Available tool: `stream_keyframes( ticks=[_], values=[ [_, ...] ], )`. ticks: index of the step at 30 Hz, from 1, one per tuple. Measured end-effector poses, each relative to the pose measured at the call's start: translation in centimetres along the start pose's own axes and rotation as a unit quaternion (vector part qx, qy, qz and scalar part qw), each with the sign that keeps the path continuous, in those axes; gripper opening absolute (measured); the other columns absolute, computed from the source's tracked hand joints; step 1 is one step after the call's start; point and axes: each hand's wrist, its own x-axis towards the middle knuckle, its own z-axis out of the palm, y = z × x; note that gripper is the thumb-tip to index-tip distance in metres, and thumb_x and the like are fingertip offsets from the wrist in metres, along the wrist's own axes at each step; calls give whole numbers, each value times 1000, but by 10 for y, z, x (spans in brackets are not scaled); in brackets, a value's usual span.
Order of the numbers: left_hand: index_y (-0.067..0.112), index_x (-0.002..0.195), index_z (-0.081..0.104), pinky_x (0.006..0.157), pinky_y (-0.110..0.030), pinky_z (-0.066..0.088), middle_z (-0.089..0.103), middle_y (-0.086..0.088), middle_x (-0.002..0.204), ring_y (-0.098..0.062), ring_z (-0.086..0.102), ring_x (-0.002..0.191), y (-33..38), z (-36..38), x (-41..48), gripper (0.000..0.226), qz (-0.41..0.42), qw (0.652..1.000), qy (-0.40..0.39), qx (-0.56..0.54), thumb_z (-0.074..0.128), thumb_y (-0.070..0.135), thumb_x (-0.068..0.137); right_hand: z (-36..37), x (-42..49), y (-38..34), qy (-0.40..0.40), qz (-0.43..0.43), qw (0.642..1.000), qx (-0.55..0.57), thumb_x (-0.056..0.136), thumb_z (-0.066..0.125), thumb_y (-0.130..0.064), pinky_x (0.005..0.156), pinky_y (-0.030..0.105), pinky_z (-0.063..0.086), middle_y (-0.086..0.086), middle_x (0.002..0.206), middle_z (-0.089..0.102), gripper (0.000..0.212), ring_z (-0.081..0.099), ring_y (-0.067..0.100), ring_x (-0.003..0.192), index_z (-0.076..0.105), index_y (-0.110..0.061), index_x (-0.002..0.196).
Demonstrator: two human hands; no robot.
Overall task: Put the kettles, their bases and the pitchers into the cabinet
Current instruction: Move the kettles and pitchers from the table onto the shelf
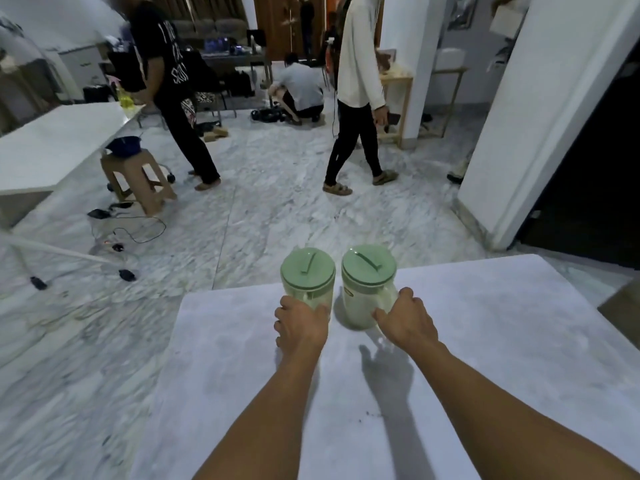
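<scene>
Both forearms reach out over the pale worktop (485, 341); left hand (300, 323) is wrapped around the near side of the left pitcher (307, 282); right hand (407, 318) grips the right pitcher (367, 289) at its side; both clear pitchers with green lids stand upright, just beside each other, near the worktop's far edge.

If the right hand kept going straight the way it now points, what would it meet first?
The right hand is already at the right pitcher, fingers against its side; pushing on would press into that pitcher. Whether it grips a handle cannot be told.
</scene>
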Motion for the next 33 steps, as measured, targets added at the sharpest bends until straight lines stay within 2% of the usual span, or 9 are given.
stream_keyframes(
  ticks=[6, 14, 17, 20, 23, 26, 29, 31, 33],
  values=[
    [1, 126, 44, 94, -46, 46, 58, -21, 128, -41, 56, 118, -1, 3, 25, 45, 9, 1000, 12, 17, 46, 39, 100, 14, 23, -5, 16, 13, 1000, 8, 99, 48, -33, 81, 37, 42, 16, 122, 60, 34, 58, 39, 113, 46, -8, 121],
    [2, 122, 54, 83, -38, 45, 62, -21, 122, -40, 58, 113, 29, -30, 0, 51, 86, 995, 10, -51, 49, 46, 97, -25, -19, -21, 95, 27, 992, 78, 97, 51, -42, 87, 38, 46, 17, 121, 62, 40, 58, 39, 113, 55, -9, 119],
    [1, 117, 59, 79, -35, 43, 64, -20, 118, -39, 60, 110, 39, -47, -29, 55, 120, 987, -3, -108, 54, 50, 94, -47, -60, -18, 150, 45, 977, 141, 96, 53, -40, 80, 35, 42, 16, 119, 63, 38, 58, 38, 111, 58, -7, 115],
    [0, 102, 68, 73, -35, 49, 72, -16, 101, -35, 66, 94, 52, -59, -72, 61, 154, 970, -38, -185, 60, 59, 86, -73, -111, -7, 229, 67, 945, 223, 93, 52, -36, 73, 32, 45, 14, 108, 67, 32, 63, 33, 94, 58, -8, 108],
    [-1, 87, 70, 66, -35, 53, 73, -14, 82, -32, 69, 80, 65, -64, -133, 60, 192, 946, -105, -240, 62, 59, 84, -104, -166, 13, 293, 86, 902, 304, 85, 49, -36, 76, 43, 59, 11, 98, 69, 33, 70, 33, 84, 58, -11, 104],
    [1, 85, 66, 69, -38, 56, 73, -15, 87, -34, 70, 81, 83, -53, -199, 64, 244, 914, -169, -275, 62, 64, 79, -143, -219, 44, 360, 104, 864, 336, 85, 51, -40, 81, 47, 58, 16, 104, 69, 40, 68, 38, 90, 60, -8, 107],
    [1, 94, 69, 65, -35, 51, 73, -13, 93, -31, 68, 82, 104, -41, -280, 75, 276, 887, -246, -277, 53, 73, 78, -185, -272, 90, 453, 132, 808, 353, 92, 57, -39, 84, 35, 49, 16, 115, 67, 41, 63, 37, 105, 60, -6, 117],
    [2, 95, 69, 69, -37, 51, 72, -12, 92, -31, 67, 84, 115, -30, -338, 77, 298, 864, -298, -274, 45, 74, 81, -211, -310, 124, 509, 149, 763, 369, 90, 57, -49, 84, 35, 49, 15, 115, 68, 50, 63, 37, 106, 63, -6, 116],
    [5, 89, 70, 73, -38, 52, 71, -11, 87, -29, 65, 79, 121, -17, -398, 66, 331, 839, -334, -274, 41, 63, 90, -239, -350, 160, 558, 168, 722, 372, 90, 47, -62, 82, 37, 48, 13, 111, 69, 63, 63, 35, 103, 67, -7, 112]
  ],
)
